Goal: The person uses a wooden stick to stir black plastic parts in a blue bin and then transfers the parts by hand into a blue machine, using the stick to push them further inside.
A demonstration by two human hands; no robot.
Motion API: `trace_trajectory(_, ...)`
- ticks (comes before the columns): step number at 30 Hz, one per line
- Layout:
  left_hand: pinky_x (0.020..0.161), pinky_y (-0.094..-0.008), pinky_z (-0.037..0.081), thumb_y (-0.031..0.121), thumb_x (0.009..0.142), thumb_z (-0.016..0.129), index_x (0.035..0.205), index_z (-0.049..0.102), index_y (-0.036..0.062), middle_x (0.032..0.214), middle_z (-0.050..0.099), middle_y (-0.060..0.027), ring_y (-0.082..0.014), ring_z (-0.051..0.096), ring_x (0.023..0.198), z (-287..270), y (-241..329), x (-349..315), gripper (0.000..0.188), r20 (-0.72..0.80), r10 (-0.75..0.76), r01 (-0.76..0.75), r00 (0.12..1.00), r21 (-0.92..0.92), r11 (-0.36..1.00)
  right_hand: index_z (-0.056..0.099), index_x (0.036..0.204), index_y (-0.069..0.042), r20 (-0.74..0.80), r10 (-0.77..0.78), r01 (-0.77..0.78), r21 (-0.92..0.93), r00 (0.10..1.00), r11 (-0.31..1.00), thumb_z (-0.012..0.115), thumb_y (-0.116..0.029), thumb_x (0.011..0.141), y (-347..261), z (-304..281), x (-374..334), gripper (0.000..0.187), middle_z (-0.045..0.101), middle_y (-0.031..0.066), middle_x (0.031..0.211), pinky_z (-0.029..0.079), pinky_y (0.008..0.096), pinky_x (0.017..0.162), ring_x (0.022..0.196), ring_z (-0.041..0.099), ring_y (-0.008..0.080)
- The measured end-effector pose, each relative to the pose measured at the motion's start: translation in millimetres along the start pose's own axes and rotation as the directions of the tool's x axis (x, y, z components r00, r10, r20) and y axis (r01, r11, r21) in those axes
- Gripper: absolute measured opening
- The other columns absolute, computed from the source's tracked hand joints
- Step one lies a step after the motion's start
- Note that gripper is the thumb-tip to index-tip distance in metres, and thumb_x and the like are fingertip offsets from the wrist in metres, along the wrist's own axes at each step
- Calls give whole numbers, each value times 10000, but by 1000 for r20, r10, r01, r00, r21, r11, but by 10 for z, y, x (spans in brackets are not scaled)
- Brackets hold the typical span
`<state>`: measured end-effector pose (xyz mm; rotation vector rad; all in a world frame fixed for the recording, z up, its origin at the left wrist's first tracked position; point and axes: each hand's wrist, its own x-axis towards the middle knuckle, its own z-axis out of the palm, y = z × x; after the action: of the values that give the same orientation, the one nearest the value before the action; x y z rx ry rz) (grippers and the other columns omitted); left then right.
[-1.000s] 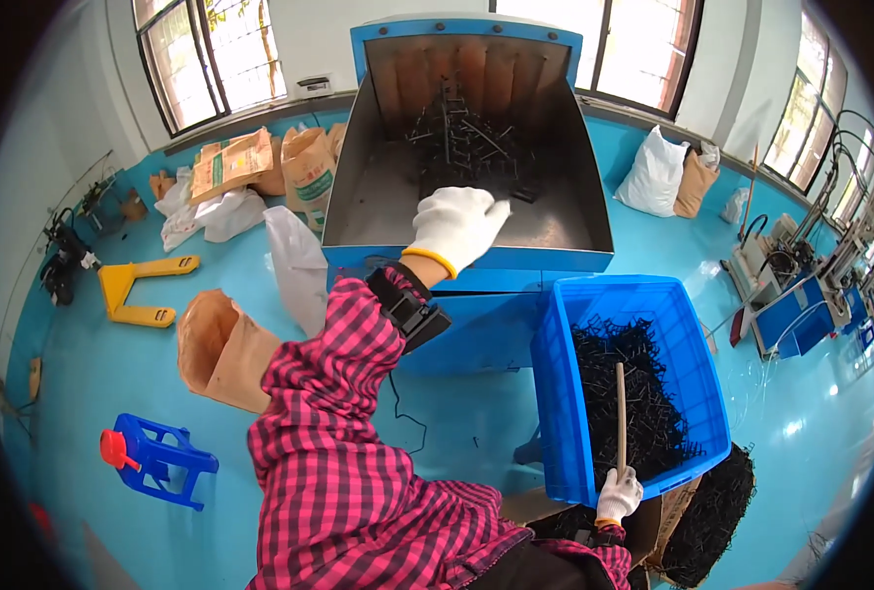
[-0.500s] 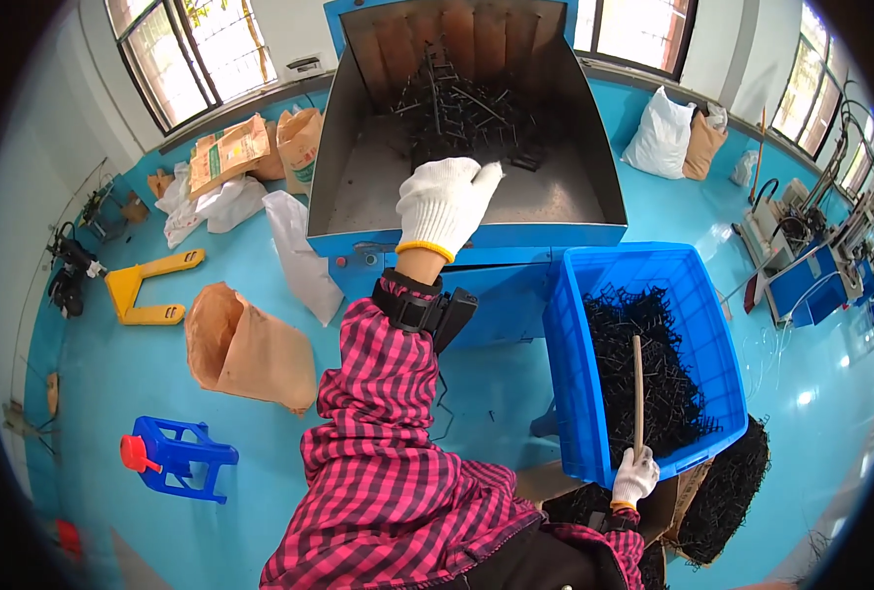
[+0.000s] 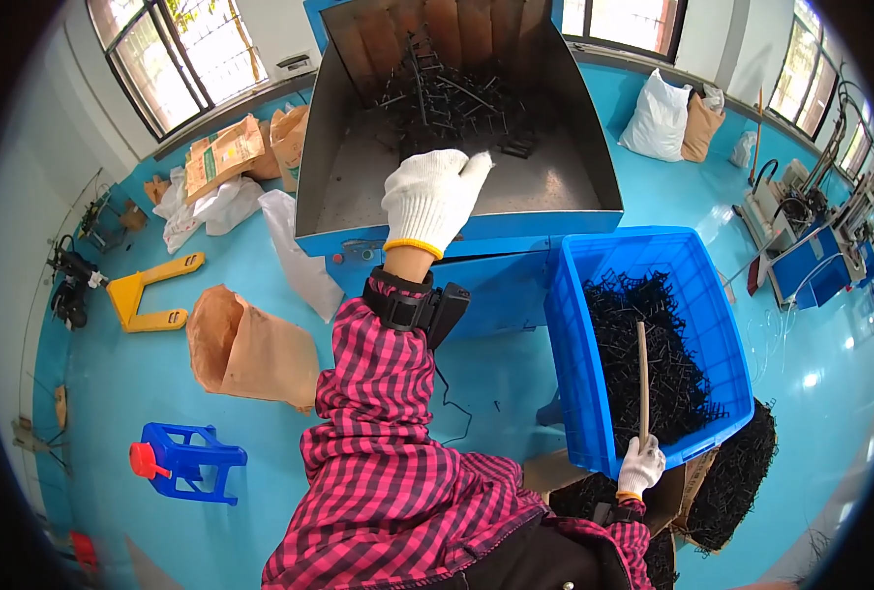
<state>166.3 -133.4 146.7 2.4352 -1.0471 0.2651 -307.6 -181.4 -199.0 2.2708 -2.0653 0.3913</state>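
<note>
My left hand (image 3: 433,199), in a white knitted glove with a yellow cuff, is over the front edge of a blue-framed metal hopper (image 3: 540,197). Its thumb points out to the right and its other fingers are mostly hidden; the hand looks open and I see nothing held. Tangled black plastic pieces (image 3: 461,103) lie toward the back of the hopper. Lower right, my right hand (image 3: 641,465), gloved too, is closed around the near end of a wooden stick (image 3: 643,379). That stick extends over a blue plastic crate (image 3: 722,324) holding many black plastic pieces (image 3: 648,354).
Boxes of black pieces (image 3: 737,482) stand below the crate. To the left are an open brown paper bag (image 3: 270,354), a blue stool-like plastic item (image 3: 196,457) and yellow pallet-jack forks (image 3: 147,295). White sacks (image 3: 656,118) lean against the back wall; machinery (image 3: 811,241) stands at right.
The view has shifted slightly, so the hopper appears a little further left and the crate nearer. Both hands keep nearly the same pose, the right still holding the wooden stick.
</note>
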Motion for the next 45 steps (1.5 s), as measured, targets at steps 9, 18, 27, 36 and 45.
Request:
trace_trajectory(9, 623, -407, 542, 507, 946, 489, 759, 735, 114, 707, 685, -99, -262, 680, 691, 65, -20, 47, 500, -85, 75, -70, 994, 54, 996, 622, 1036, -77, -19, 0, 0, 22, 1000, 1000, 636, -356, 906, -29, 11, 26, 308, 688, 141, 855, 506, 423, 834, 858, 652, 329)
trace_trajectory(18, 633, -414, 544, 506, 948, 480, 779, 741, 117, 726, 695, -98, -272, 684, 706, 28, -31, -16, 498, -63, 40, -36, 997, 68, 997, 623, 1055, -80, 12, 1, -1, 16, 1000, 1000, 634, -353, 907, -36, -21, 12, 311, 689, 140, 872, 503, 418, 852, 883, 650, 325)
trace_trajectory(27, 756, -496, 521, 516, 933, 451, 810, 749, 109, 874, 687, -170, -395, 660, 853, 107, 33, -8, 519, -128, 141, -128, 982, 105, 986, 695, 1032, -113, 55, 139, -146, 139, 989, 980, 648, -384, 867, -187, -340, 6, 321, 707, 119, 970, 490, 447, 902, 978, 640, 326)
trace_trajectory(36, 785, -412, 468, 627, 910, 471, 961, 726, 54, 879, 692, -120, -289, 642, 822, 196, 16, 148, 629, -24, 65, -67, 998, -55, 996, 666, 955, -121, -45, 120, -109, 203, 992, 973, 670, -308, 835, -108, -133, 74, 222, 683, 114, 832, 508, 453, 788, 836, 649, 338)
trace_trajectory(45, 649, -325, 383, 674, 911, 467, 980, 709, 1, 743, 581, -56, -153, 484, 655, 203, -146, 196, 719, -23, -41, 41, 999, 4, 999, 648, 995, -108, -82, 136, -103, 318, 987, 943, 667, -312, 848, -44, -131, 31, 251, 683, 115, 834, 508, 460, 781, 847, 652, 341)
